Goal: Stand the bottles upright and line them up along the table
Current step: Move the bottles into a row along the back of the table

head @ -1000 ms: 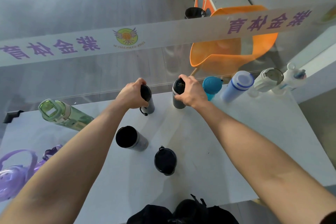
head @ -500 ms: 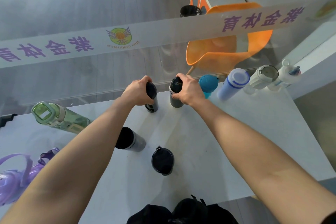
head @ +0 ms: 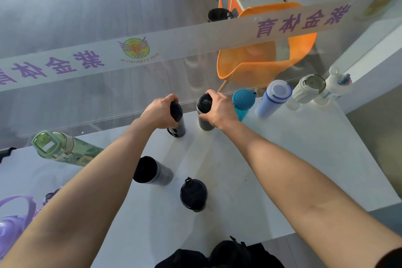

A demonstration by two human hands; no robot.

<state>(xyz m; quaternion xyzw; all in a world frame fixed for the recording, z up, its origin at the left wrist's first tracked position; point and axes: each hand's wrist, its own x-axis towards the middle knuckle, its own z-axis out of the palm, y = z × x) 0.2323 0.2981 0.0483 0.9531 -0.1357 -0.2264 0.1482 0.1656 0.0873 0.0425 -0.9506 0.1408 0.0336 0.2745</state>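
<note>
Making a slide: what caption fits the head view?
Left hand grips a strapped bottle, right hand a logo-capped bottle, both upright at the table's far edge beside four standing bottles.

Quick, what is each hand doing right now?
Left hand: closed around the slim black bottle.
Right hand: closed around the grey bottle, at its black lid.

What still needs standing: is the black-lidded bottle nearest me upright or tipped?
Upright: the black-lidded bottle shows its lid from above, base on the table.

Upright, side by side: black flask (head: 180,127), grey flask (head: 205,123)
</note>
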